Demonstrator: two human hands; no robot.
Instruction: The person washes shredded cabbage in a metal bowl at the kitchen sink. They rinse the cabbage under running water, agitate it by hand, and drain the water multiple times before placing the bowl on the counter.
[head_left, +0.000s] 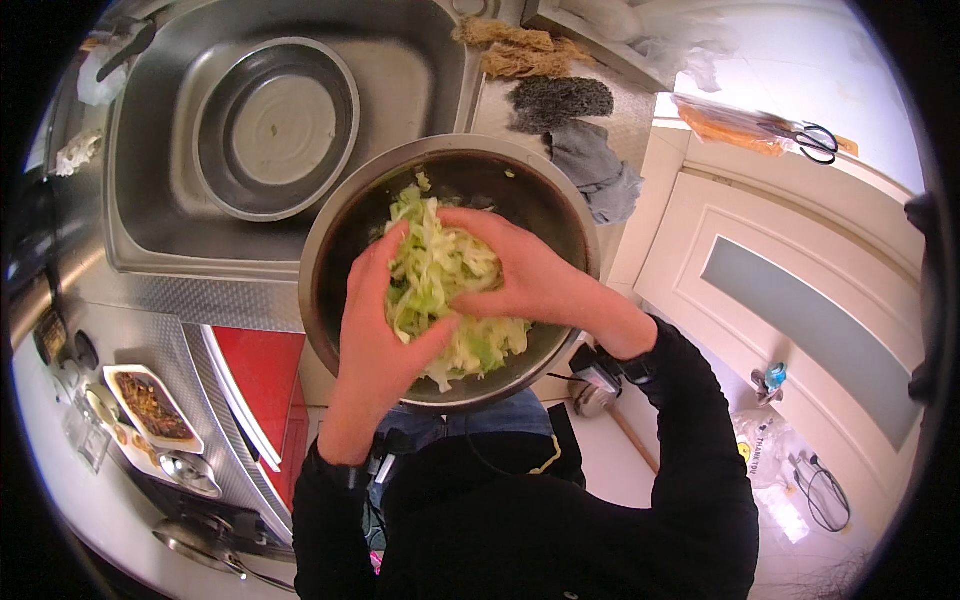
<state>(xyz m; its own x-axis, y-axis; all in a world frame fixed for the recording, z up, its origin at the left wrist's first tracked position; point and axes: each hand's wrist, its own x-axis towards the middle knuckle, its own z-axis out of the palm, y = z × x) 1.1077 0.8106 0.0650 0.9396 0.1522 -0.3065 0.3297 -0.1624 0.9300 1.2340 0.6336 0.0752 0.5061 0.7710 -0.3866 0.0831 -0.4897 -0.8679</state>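
Note:
A wide metal bowl (319, 247) sits before me at the near side of the sink. Shredded green cabbage (442, 262) is heaped inside it, with dark liquid or shadow behind the heap. My left hand (382, 322) cups the left side of the shreds, its thumb across their lower part. From the right, my right hand (525, 277) curls around the same heap. The thumbs come close together in front, and cabbage shows between the palms. More shreds lie below my right hand in the bowl.
A round metal pan (281, 127) lies in the steel sink (405, 75). Right of it are brown fibre scourers (517, 56), a dark scrubber (562, 101) and a grey cloth (596, 172). Scissors (817, 142) rest farther right. A dish of food (157, 405) stands at left, above a frying pan (195, 544).

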